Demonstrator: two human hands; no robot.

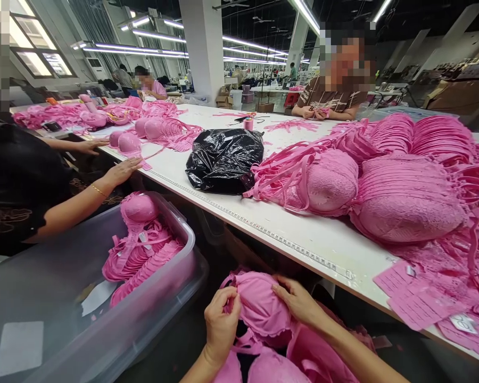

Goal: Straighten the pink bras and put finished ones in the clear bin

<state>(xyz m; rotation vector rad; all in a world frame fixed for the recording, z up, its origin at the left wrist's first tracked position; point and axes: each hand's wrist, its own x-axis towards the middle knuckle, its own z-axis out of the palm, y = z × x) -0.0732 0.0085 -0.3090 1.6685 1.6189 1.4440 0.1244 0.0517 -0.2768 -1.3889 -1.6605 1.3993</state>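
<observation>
A pink bra (263, 303) is between my two hands, low in the head view, below the table edge. My left hand (222, 319) pinches its left edge between thumb and fingers. At its upper right edge, my right hand (297, 300) has the thumb on the near side and the fingers bent behind the cup. More pink bra cups (279, 367) hang or lie just below, over my lap. The inner side of the held cup faces me, with folds in the cloth.
Stacked pink bras (411, 197) cover the right of the white table (303, 229), beside a black plastic bag (225, 159). A tape measure (255, 226) runs along the edge. A plastic bin (183, 234) holds bras at left. Co-workers stand left and sit across.
</observation>
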